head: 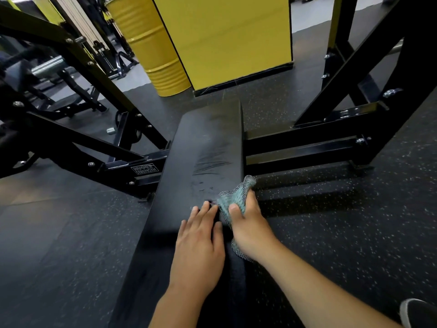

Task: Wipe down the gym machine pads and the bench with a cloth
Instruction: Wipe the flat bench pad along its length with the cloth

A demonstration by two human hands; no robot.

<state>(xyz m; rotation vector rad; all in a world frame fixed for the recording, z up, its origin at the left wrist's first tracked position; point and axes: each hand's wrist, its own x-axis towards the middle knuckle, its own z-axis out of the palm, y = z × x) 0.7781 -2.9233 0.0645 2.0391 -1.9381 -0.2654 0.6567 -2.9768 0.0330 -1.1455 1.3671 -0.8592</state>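
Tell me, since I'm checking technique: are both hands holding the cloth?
No. Only the right hand grips the cloth; the left hand rests flat on the bench.

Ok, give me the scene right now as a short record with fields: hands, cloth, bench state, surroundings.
left hand: left hand lies flat on the bench pad, fingers straight
right hand: right hand grips the teal cloth, bunched, at the pad's right edge
bench: black bench pad, streaks and smears beyond the cloth
frame: black machine frame on both sides, a Hammer Strength label on the left
background: yellow drum and yellow panel
floor: speckled black rubber floor
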